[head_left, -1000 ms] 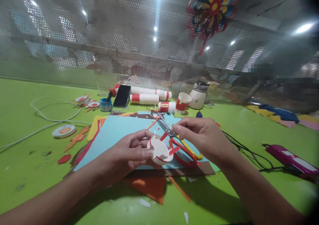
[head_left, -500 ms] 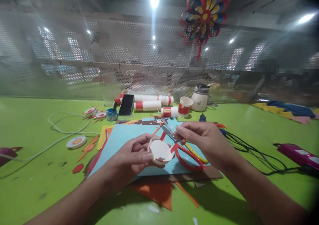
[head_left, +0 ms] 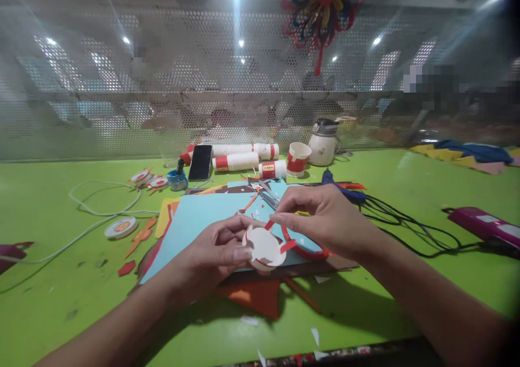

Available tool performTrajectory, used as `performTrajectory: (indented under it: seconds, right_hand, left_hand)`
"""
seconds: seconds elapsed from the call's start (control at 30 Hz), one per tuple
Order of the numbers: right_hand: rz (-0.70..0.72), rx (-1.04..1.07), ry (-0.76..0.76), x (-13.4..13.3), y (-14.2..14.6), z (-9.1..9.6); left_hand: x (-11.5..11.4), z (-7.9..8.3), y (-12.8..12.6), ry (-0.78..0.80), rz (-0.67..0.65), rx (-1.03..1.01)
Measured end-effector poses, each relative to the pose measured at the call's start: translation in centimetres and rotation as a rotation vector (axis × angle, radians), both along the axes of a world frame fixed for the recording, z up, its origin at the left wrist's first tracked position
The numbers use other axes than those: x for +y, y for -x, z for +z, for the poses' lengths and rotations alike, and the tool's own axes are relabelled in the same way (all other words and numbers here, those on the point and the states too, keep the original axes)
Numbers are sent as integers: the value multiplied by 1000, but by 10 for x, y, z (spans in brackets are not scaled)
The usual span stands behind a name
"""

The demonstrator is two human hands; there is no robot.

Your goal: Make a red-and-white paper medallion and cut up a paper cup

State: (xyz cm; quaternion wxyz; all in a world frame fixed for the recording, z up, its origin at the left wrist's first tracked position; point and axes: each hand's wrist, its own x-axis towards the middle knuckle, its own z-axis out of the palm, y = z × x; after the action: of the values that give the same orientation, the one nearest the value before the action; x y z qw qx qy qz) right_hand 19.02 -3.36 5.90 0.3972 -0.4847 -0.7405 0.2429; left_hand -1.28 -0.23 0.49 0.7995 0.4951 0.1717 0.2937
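Note:
My left hand (head_left: 215,250) grips a small white paper cup (head_left: 263,247) whose red-striped side is cut into strips that fan outward. My right hand (head_left: 325,218) hovers just above and to the right of the cup, thumb and forefinger pinched on one red strip (head_left: 268,224) at its rim. Red-and-yellow-handled scissors (head_left: 303,245) lie on the light blue paper sheet (head_left: 203,215) under my right hand, mostly hidden by it.
Coloured paper sheets are stacked under the blue one on the green table (head_left: 60,280). Behind stand glue bottles (head_left: 238,161), a phone (head_left: 201,162), another red-and-white cup (head_left: 298,159), a white jug (head_left: 324,147) and a blue pot (head_left: 177,180). A white cable (head_left: 93,210), tape roll (head_left: 121,227) and a magenta tool (head_left: 483,226) lie aside.
My right hand has left the scissors and moved down-left to pinch a strip of the cup. The scissors now lie on the paper. The view tilted slightly down.

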Motion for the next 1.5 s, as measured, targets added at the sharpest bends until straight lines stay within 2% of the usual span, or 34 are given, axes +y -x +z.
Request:
performTrajectory:
  seconds: [0.53, 0.73, 0.97, 1.13, 1.5]
  right_hand:
    - [3, -79, -88, 0, 1, -3]
    - [-5, -82, -69, 0, 2, -3]
    - [-25, -85, -49, -1, 4, 0]
    - [37, -9, 48, 1, -2, 1]
    - [9, 20, 62, 10, -10, -6]
  left_hand:
    - [1, -1, -1, -15, -18, -22]
    - [0, -1, -1, -1, 15, -6]
    - [2, -4, 0, -6, -14, -19]
    - [2, -6, 0, -13, -19, -40]
    - [0, 1, 0, 5, 26, -41]
